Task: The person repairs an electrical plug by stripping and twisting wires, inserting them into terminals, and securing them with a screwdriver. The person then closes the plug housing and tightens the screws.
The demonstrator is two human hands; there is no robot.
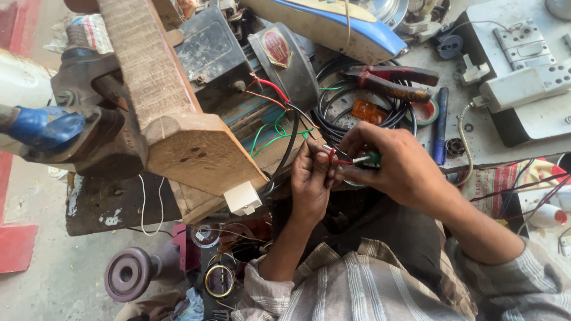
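My left hand (311,178) pinches the end of a thin red wire (342,161) near the front edge of the workbench. My right hand (397,163) grips a small green-handled tool (370,158) whose tip meets that wire end between both hands. Red, green and black wires (279,122) run from here up to a grey electric motor (284,62) mounted on a wooden board (196,151). A black cable (289,148) drops from the motor past my left hand.
Red-handled pliers (392,82) lie on a coil of black cable (339,119), beside an orange part (367,111), a tape roll (425,113) and a blue pen (441,125). A bench vise (65,128) stands left. White sockets (523,86) sit at the right.
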